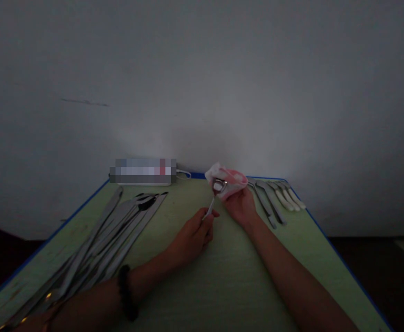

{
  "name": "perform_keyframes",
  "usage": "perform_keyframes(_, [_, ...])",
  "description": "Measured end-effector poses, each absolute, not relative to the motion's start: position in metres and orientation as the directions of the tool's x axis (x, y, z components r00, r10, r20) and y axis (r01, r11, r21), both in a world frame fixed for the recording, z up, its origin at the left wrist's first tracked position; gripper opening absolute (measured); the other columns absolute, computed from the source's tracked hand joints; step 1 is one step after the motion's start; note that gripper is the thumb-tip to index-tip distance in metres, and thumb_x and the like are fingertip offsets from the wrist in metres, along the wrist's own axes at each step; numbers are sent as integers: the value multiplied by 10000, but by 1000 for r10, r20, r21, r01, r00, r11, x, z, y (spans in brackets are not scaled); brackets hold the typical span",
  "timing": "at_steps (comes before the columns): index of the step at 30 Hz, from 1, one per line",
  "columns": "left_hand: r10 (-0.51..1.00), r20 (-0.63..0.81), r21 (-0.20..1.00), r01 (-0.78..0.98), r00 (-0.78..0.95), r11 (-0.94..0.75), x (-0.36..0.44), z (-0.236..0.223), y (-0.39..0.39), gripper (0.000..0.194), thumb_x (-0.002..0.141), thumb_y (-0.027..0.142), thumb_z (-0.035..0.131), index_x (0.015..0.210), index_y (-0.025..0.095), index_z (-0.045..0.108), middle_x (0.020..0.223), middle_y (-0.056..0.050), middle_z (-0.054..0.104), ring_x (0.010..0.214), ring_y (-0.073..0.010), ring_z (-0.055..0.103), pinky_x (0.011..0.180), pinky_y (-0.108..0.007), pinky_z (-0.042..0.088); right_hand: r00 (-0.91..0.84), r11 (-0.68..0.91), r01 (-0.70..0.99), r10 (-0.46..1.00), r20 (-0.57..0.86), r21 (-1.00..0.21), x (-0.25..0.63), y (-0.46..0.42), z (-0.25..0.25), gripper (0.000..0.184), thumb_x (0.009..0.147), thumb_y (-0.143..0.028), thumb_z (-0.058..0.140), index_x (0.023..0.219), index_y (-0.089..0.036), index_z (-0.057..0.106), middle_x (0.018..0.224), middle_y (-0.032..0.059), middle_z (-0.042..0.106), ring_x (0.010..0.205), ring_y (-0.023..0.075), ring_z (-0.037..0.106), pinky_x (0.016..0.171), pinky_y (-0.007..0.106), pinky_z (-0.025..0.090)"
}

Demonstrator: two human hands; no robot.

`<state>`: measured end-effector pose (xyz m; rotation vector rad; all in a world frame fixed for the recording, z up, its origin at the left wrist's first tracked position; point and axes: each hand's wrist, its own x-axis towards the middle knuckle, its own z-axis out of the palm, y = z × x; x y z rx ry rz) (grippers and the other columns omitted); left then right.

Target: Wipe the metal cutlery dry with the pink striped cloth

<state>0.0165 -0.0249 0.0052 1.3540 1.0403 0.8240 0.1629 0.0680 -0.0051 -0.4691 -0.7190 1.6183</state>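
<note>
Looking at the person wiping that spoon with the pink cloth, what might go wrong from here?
The left hand pinches only the handle tip of the spoon, so it may slip from that thin grip while the right hand rubs its bowl with the pink cloth. The left forearm lies close to the pile of long utensils and might knock them. The dim light could hide leftover dirt.

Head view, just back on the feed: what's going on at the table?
A person sits at a green table. The left hand grips a spoon by its handle, while the right hand holds a pink cloth wrapped around the spoon's bowl. A large pile of cutlery lies to the left; a smaller row of utensils lies to the right, beyond the right hand. The room is dim.
</note>
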Motion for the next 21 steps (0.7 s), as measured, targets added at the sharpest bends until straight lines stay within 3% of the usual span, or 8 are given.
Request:
perform_keyframes(2, [932, -93, 986, 163, 349, 37, 16, 5, -24, 246, 905, 389, 316, 993, 195, 439, 565, 87, 367, 437, -85, 345, 418, -192, 298, -163, -50, -675, 983, 82, -736, 161, 69, -10, 145, 719, -227, 594, 864, -221, 603, 899, -4, 666, 840, 141, 605, 692, 250, 494])
perform_keyframes(5, [936, -25, 960, 270, 350, -75, 14, 5, -23, 196, 899, 336, 329, 925, 188, 455, 605, 57, 433, 508, -106, 425, 503, -225, 356, -147, -32, -618, 986, 76, -786, 158, 69, -16, 288, 646, -139, 678, 902, -238, 589, 804, -45, 654, 712, 101, 593, 654, 209, 471])
perform_keyframes(7, [930, 16, 928, 340, 367, -150, 14, 5, -23, 180, 896, 306, 331, 916, 187, 465, 629, 42, 461, 546, -121, 456, 550, -244, 369, -161, -27, -584, 983, 83, -811, 158, 68, -19, 385, 620, -137, 706, 968, -241, 578, 849, -34, 665, 731, 103, 600, 676, 214, 469])
perform_keyframes(12, [927, 10, 858, 473, 374, -200, 13, 8, -25, 204, 913, 313, 307, 947, 183, 460, 680, 13, 509, 576, -141, 492, 586, -266, 368, -193, 35, -402, 974, 121, -915, 158, 67, -22, 389, 622, -219, 729, 992, -192, 613, 925, 20, 675, 816, 149, 603, 755, 262, 463])
perform_keyframes(21, [926, -11, 825, 526, 378, -205, 15, 8, -26, 231, 912, 344, 309, 956, 179, 465, 672, 2, 533, 571, -149, 515, 560, -257, 374, -78, 100, -194, 990, 116, -976, 154, 63, -19, 348, 684, -442, 659, 881, -155, 656, 750, 37, 685, 669, 167, 607, 628, 276, 469])
